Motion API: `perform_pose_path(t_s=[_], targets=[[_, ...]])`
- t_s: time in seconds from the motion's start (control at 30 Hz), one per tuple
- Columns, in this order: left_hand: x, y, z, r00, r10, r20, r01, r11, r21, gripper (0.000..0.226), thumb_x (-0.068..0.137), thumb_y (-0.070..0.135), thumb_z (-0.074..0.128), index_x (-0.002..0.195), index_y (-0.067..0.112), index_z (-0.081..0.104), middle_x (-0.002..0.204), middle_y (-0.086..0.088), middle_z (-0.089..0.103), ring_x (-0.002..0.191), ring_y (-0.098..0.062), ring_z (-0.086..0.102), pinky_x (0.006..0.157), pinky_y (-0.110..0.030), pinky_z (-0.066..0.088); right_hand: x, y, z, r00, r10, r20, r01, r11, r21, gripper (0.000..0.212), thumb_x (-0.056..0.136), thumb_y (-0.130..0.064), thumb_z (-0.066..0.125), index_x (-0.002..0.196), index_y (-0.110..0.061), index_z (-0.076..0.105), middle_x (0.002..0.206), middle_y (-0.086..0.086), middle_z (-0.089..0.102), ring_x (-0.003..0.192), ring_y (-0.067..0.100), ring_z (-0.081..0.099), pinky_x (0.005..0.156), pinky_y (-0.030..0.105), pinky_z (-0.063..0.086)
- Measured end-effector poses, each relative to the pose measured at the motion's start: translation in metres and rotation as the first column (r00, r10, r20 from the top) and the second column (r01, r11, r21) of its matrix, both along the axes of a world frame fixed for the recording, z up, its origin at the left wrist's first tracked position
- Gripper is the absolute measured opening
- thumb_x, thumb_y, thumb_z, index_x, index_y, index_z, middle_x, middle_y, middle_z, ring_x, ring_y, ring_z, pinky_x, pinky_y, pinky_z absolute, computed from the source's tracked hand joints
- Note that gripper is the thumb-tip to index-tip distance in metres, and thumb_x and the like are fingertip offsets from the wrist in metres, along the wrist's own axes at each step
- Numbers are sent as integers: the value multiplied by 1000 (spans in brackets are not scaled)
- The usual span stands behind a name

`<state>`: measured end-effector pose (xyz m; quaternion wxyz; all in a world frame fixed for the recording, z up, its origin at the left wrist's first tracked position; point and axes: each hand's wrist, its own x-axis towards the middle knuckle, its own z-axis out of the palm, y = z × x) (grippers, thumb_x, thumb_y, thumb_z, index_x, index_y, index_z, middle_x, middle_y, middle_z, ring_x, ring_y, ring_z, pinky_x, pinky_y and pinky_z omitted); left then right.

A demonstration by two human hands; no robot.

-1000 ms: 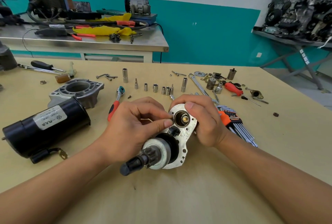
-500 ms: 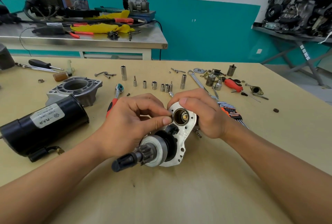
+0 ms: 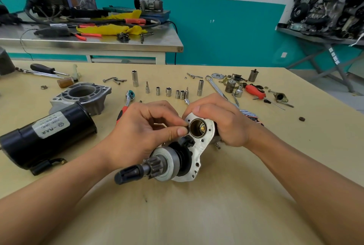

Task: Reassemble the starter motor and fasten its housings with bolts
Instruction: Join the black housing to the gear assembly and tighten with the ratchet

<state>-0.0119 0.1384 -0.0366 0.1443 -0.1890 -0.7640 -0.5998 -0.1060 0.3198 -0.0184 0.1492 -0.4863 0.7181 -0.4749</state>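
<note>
The pinion shaft (image 3: 134, 172) points to 8 o'clock, with the black motor (image 3: 45, 136) at 9 o'clock. Your right hand (image 3: 224, 122) grips the plate (image 3: 202, 146), and your left hand (image 3: 143, 134) pinches its rim.

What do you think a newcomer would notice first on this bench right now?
Mid-table, both hands: the right hand grips the silver end plate, the left hand pinches at its rim beside the brass-coloured bore. The pinion gear juts toward the camera below them. A black motor body lies at the left.

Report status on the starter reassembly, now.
Right hand grips plate assembly; left hand pinches its bore rim. Unfitted at left: motor body, nose housing. Behind left hand: ratchet.
</note>
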Motion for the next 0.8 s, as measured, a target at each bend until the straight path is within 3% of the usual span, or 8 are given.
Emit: perform_pose_path(t_s=[0.17, 0.4, 0.5, 0.57, 0.63, 0.7, 0.8], targets=[[1, 2, 0, 1000, -21, -1, 21, 1000, -9, 17, 72, 6, 75, 87, -3, 75, 81, -15, 68, 72, -19, 65, 68, -26, 53, 1, 0, 5, 999, 45, -13, -44, 997, 70, 48, 93, -18, 34, 65, 17, 51, 61, 31, 41, 62, 42, 36, 64, 57, 34], [-1, 0, -2, 999, -45, 18, 45, 999, 5, 12, 74, 6, 75, 85, 0, 75, 81, -9, 69, 73, -19, 66, 70, -25, 54, 4, 0, 9, 999, 25, -20, -22, 994, 106, 45, 93, -19, 35, 65, 12, 52, 63, 24, 42, 61, 25, 40, 62, 46, 36], [-1, -1, -4, 998, -45, 35, 44, 999, 17, 11, 74, 6, 75, 83, -1, 74, 80, -7, 70, 71, -17, 67, 68, -25, 54, 2, 0, 8, 999, 32, 4, -32, 995, 98, 46, 93, -22, 37, 65, 13, 50, 63, 28, 40, 60, 35, 38, 60, 51, 35], [-1, -2, -5, 997, -53, 53, 50, 998, 48, 12, 74, 5, 75, 84, -2, 73, 79, -9, 70, 69, -17, 67, 68, -25, 55, 3, 1, 6, 998, 51, 44, -54, 995, 85, 53, 95, -30, 41, 65, 13, 47, 59, 25, 36, 54, 34, 35, 52, 42, 35], [-1, -1, -5, 997, -66, 49, 63, 996, 58, 16, 75, 4, 74, 86, -7, 72, 79, -12, 69, 69, -18, 67, 67, -25, 55, 4, 2, 6, 996, 66, 62, -70, 996, 64, 56, 92, -39, 46, 68, 12, 49, 55, 13, 39, 47, 19, 39, 48, 24, 35], [-1, -1, -5, 997, -71, 33, 69, 996, 48, 17, 75, 3, 74, 88, -7, 72, 81, -15, 69, 69, -18, 67, 67, -24, 55, 4, 2, 5, 1000, 23, -4, -22, 997, 77, 45, 86, -42, 53, 76, 2, 59, 58, -4, 49, 50, 5, 46, 50, 15, 37], [-2, -2, -4, 997, -74, 24, 73, 997, 34, 16, 75, 3, 74, 88, -5, 73, 83, -15, 69, 71, -18, 68, 68, -24, 56, 5, 1, 6, 999, -40, -9, 41, 997, 58, 25, 81, -40, 62, 79, -15, 58, 57, -15, 52, 50, 0, 48, 48, 12, 36]])
